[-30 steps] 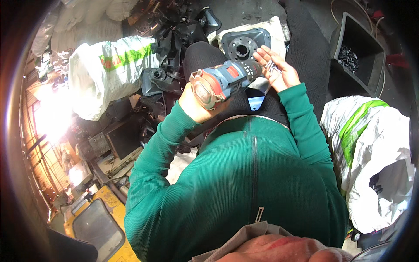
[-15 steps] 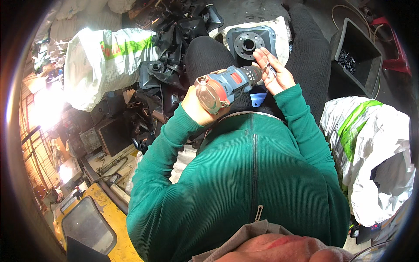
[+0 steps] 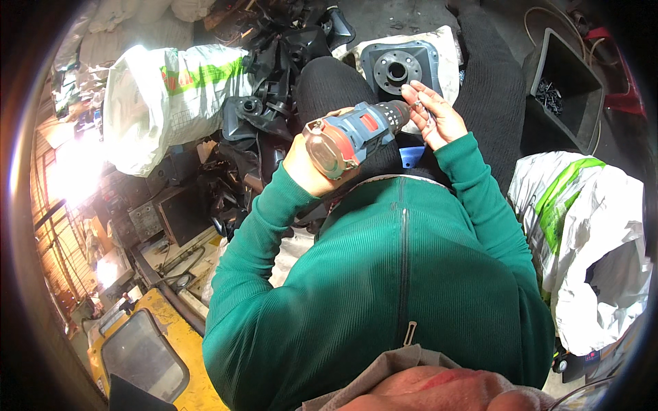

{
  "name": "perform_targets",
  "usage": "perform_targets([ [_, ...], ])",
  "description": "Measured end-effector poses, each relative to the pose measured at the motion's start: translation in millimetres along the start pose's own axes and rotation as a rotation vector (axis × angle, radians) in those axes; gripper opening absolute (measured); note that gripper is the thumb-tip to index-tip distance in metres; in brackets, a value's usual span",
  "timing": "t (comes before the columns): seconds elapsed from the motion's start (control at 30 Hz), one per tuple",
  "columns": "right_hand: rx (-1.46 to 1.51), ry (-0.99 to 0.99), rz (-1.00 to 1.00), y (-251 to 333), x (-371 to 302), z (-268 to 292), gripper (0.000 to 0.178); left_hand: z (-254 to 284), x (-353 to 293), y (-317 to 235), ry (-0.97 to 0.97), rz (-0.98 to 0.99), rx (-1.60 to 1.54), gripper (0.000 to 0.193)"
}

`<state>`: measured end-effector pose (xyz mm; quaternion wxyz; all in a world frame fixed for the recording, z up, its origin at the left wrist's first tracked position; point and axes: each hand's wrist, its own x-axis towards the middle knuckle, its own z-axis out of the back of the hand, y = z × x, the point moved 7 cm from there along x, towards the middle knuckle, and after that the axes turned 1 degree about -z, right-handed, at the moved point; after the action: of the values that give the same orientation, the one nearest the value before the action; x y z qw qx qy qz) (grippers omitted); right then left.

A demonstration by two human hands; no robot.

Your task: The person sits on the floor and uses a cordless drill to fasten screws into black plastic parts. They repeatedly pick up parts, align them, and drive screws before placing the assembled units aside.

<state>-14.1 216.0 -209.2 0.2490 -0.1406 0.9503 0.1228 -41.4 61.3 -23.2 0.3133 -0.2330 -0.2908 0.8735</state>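
My left hand is closed round the grip of a blue and red cordless drill, its chuck pointing right. The chuck end meets the fingers of my right hand, which is turned partly palm up. A few small shiny screws lie in that hand, and its thumb and fingers pinch at the drill's tip. Just beyond, between my legs, a black rubber-like part with a round drilled flange rests on a white sack. Below the drill shows a blue piece, partly covered.
Several black moulded parts are heaped left of my knee. White bags stand at the left, and another white bag lies at the right. A grey bin holding dark screws sits at the far right. A yellow machine is at lower left.
The drill and both hands stay nearly in place. My right hand's fingers have drawn together more at the drill's tip. The whole view has shifted slightly.
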Motion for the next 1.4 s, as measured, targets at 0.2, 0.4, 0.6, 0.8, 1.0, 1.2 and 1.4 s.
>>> perform_targets([
  [0.2,-0.041,-0.092,0.018,-7,7,4,0.030,-8,-2,14,0.080,0.138,-0.062,0.061],
  [0.4,-0.140,-0.130,-0.020,-6,5,1,0.031,1,-2,7,0.096,0.099,0.055,0.076],
  [0.6,-0.209,-0.195,0.015,-7,7,-3,0.031,1,-2,10,0.059,-0.010,0.081,0.086],
  [0.8,-0.309,-0.186,0.063,-7,7,-11,0.031,2,-5,10,0.074,0.025,0.107,0.084],
  [1.0,-0.186,-0.160,0.029,-14,9,-9,0.031,-7,-4,25,0.050,-0.048,0.236,0.071],
  [1.2,-0.038,-0.080,0.026,-18,13,-5,0.032,-4,-11,36,-0.032,-0.080,0.254,0.055],
  [1.4,-0.011,-0.145,0.027,-20,17,12,0.034,18,1,19,-0.122,-0.115,0.214,0.038],
])
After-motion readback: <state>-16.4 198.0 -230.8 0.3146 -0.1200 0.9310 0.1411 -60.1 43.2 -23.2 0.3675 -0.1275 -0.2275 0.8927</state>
